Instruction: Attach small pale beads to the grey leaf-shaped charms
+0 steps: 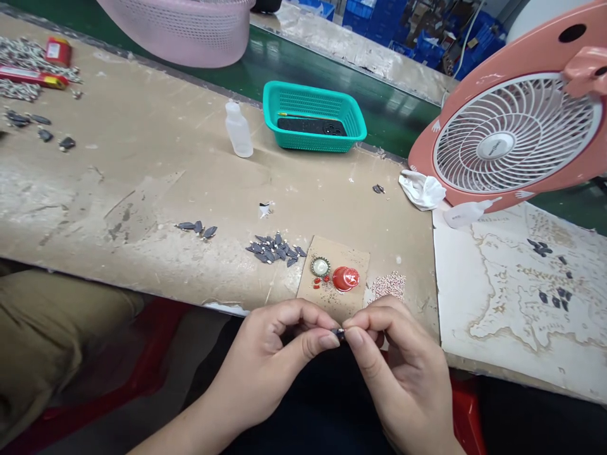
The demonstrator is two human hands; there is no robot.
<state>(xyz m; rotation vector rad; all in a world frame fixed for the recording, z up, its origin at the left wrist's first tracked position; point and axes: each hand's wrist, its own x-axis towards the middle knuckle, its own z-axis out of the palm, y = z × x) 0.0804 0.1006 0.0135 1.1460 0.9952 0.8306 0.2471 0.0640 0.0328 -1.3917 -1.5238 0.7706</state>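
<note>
My left hand (277,357) pinches a small dark leaf-shaped piece (337,333) between thumb and forefinger, just off the table's front edge. The thumb and forefinger of my right hand (405,363) close at the piece's pale end; whether they hold something tiny of their own is hidden. Beyond the hands lies a cardboard square (308,287) bearing a glossy red blob (346,279), a bottle cap (320,266) and small red bits. To its left rests a pile of similar dark pieces (274,249) with pale tips. Tiny pinkish beads (389,286) are spread to its right.
A clear plastic bottle (239,131) and a green basket (313,145) holding a phone stand farther back. An orange fan (496,145) is at the right, beside a map-printed sheet (465,303) with dark pieces on it. Another person's leg (57,335) shows at left.
</note>
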